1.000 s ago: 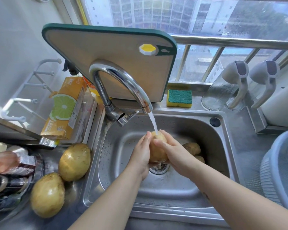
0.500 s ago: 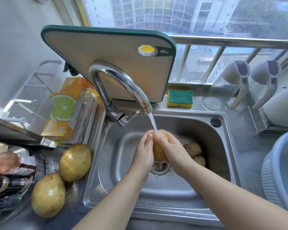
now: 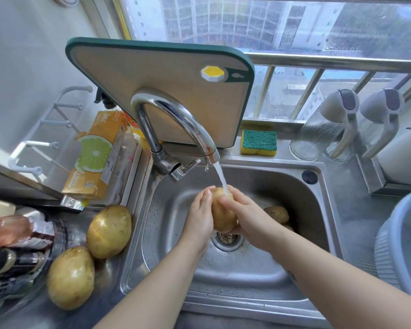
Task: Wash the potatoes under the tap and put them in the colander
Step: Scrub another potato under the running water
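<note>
**Washing stage, viewed from the front rim of the stainless-steel sink [image 3: 223, 302].** Nearest, on the wet steel tabletop [image 3: 344, 205], two large yellow-brown potatoes [image 3: 70, 277] [image 3: 109, 231] lie side by side to the left of the sink. To the right of the sink stands the pale blue slotted plastic colander [image 3: 403, 245], only partly in view, with no potato visible in it.

Above the sink's round drain strainer [image 3: 227, 241], the left hand [image 3: 199, 217] and right hand [image 3: 249, 217] clasp one smaller tan oval potato [image 3: 221, 214] between them. The left hand is cupped against the potato's side, and the right fingers curl over its top. The thin white water stream [image 3: 221, 176] from the curved chrome tap [image 3: 176, 115], mounted at the sink's back rim, strikes the potato's upper end. On the sink floor behind the right hand rest further brown potatoes [image 3: 277, 213]; their number cannot be told.

Handling: a potato is likely firm, fairly heavy and not fragile, but its wet skin is probably slippery. A wrap around the thick middle should hold better than a fingertip pinch at the ends.

Behind the sink are a yellow-and-green sponge [image 3: 259, 142], a beige green-edged cutting board [image 3: 161, 91] leaning upright, and a barred window [image 3: 247, 24] onto daylit buildings.
</note>
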Tool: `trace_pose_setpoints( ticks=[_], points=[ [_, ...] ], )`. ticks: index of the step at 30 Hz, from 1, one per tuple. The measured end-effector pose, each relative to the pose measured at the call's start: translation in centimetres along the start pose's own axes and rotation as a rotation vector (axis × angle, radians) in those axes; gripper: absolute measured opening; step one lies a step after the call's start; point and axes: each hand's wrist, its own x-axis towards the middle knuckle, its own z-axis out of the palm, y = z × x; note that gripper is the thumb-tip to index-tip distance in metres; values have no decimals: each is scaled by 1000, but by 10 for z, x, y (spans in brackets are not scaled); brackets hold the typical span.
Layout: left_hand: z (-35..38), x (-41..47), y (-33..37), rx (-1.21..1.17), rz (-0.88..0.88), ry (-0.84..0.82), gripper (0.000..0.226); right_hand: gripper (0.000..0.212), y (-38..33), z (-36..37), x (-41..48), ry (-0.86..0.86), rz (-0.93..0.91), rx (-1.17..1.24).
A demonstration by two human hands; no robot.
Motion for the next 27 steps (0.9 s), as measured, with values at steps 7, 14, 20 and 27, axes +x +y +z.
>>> trace_pose_setpoints(
  ticks=[7, 14, 20, 27],
  points=[
    [1, 4, 0, 78, 48, -11, 28, 50, -6, 6, 1, 85, -66, -80],
    [-4, 3, 5, -56, -45, 1, 34, 35, -6, -1, -7, -88, -89, -58],
    [1, -4, -2, -90, -32, -43, 34, 16, -4, 12, -5, 133, -183, -117],
    [-1, 3, 0, -175, -78, 94, 30, 42, -15, 4, -14, -81, -134, -14]
  ],
)
